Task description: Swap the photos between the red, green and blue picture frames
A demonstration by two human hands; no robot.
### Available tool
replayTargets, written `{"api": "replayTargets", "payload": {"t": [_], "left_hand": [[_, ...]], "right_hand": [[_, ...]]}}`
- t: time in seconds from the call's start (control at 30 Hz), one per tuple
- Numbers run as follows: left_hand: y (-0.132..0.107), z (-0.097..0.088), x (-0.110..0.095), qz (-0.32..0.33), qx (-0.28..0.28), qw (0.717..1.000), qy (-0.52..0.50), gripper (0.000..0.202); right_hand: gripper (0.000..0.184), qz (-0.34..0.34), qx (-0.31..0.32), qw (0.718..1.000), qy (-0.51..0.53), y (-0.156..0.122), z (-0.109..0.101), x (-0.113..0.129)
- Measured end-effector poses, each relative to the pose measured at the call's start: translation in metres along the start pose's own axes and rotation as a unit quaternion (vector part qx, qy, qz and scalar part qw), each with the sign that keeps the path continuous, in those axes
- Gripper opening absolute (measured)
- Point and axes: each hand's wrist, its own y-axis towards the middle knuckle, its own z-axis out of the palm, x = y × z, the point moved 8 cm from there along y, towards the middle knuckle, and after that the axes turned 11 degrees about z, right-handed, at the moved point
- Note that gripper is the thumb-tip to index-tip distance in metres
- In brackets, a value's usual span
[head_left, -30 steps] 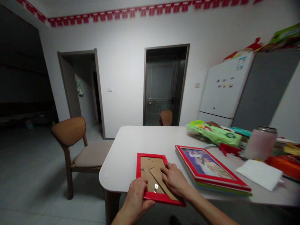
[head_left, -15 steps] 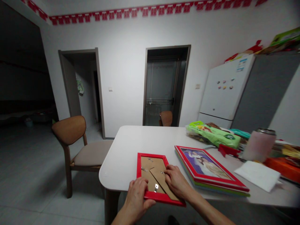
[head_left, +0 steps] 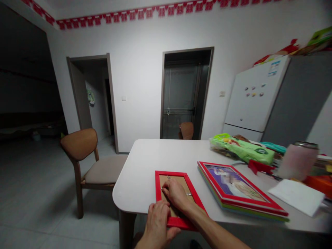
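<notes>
A red picture frame lies face down at the near edge of the white table, its brown cardboard backing up. My left hand grips the frame's near edge, fingers curled over it. My right hand rests on the backing with fingers bent and pressed together at a small metal clip on the frame's left side. To the right lies a stack of picture frames, the top one red with a photo facing up.
Behind the stack lie a green packet, a red clip, a pink jar and a white napkin. A wooden chair stands left of the table. A white fridge is at the back right.
My right hand has moved from the frame's right side across the backing to its left side. The view has shifted slightly, so everything sits a little further right.
</notes>
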Motion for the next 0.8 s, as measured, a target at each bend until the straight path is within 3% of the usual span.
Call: {"api": "replayTargets", "payload": {"t": [0.33, 0.57, 0.8], "left_hand": [[0.000, -0.006, -0.001, -0.007, -0.001, 0.999, -0.033, 0.037], [-0.004, -0.001, -0.002, -0.012, 0.009, 0.999, -0.041, 0.040], [-0.006, -0.005, -0.007, -0.025, 0.023, 0.999, -0.041, 0.037]], "right_hand": [[0.021, -0.005, 0.031, 0.999, 0.024, 0.005, 0.008, -0.009], [0.024, 0.085, -0.009, 0.996, 0.005, 0.035, 0.003, -0.049], [0.021, 0.160, -0.016, 0.987, -0.016, 0.050, 0.008, -0.064]]}}
